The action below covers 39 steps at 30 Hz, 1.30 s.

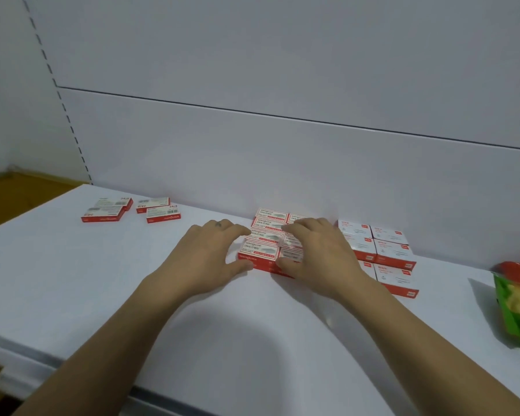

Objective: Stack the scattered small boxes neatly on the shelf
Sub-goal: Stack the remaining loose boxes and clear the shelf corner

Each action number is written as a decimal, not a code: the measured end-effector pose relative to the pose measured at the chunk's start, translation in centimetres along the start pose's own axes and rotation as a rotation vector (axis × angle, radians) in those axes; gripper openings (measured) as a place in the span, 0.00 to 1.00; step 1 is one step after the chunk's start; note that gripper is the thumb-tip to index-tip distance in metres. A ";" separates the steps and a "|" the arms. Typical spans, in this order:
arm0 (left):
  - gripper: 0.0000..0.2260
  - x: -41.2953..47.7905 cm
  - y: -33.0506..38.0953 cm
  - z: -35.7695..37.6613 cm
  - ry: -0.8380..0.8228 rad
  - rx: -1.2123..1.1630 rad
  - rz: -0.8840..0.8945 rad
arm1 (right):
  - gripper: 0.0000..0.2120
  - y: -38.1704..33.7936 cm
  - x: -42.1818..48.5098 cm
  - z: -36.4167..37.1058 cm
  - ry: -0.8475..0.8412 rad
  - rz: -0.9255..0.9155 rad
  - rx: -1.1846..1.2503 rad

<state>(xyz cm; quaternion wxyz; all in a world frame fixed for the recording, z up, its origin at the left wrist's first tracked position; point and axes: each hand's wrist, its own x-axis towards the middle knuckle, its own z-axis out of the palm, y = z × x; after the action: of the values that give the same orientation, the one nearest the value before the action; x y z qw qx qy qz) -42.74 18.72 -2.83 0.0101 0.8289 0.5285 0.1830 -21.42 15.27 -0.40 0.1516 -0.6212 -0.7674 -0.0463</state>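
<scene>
Left fingers (pixel 236 230): lightly bent, held close together, tips against the left side of the block of boxes (pixel 266 235). Left thumb (pixel 241 266) is spread away from them, its tip at the block's near left corner. No pinch visible.

Right fingers (pixel 296 228): held together and laid across the top of the block's right column, pointing left. Right thumb (pixel 286 265) is set apart against the block's near face. Cannot tell how hard either hand presses.

Left hand (pixel 206 253): palm down, just left of the block. A small dark mark shows on one finger.

Right hand (pixel 321 253): palm down, covering most of the right column.

Block of boxes: small red-and-white boxes lying flat, in two columns running from the near side to the back panel (pixel 282 163), between the two hands. How many layers it has cannot be told.

Scattered boxes (pixel 105 213): four of the same kind, far left on the shelf (pixel 237 331), loosely grouped at differing angles, well apart from the block.

Second group of boxes (pixel 391 253): red and white, in ordered rows just right of the right hand.

Bag (pixel 517 307): green, yellow and red, at the right edge, partly cut off.

Slotted upright (pixel 63 109): far left, beside the back panel.
</scene>
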 end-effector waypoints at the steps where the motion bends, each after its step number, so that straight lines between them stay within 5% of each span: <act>1: 0.29 -0.1 -0.7 -0.4 -0.007 0.006 -0.018 | 0.32 -0.8 0.6 0.0 -0.003 -0.007 0.013; 17: 0.30 -3.5 -17.1 -5.8 0.013 0.100 -0.321 | 0.37 -15.4 12.4 5.2 -0.236 -0.134 0.109; 29: 0.27 -4.2 -22.1 -6.9 0.009 0.018 -0.291 | 0.39 -19.4 19.0 8.1 -0.398 0.083 0.218; 34: 0.27 -3.2 -22.0 -6.6 -0.017 -0.031 -0.236 | 0.34 -19.4 19.5 8.7 -0.404 0.121 0.141; 39: 0.27 -2.4 -21.7 -6.2 -0.049 -0.055 -0.213 | 0.17 -18.9 19.2 8.8 -0.416 0.123 0.118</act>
<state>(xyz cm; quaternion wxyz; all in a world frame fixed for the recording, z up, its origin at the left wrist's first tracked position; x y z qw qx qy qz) -64.48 25.10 -2.26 0.0652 0.7716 0.6080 0.1752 -44.71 31.36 -1.01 0.0287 -0.6530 -0.7443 0.1372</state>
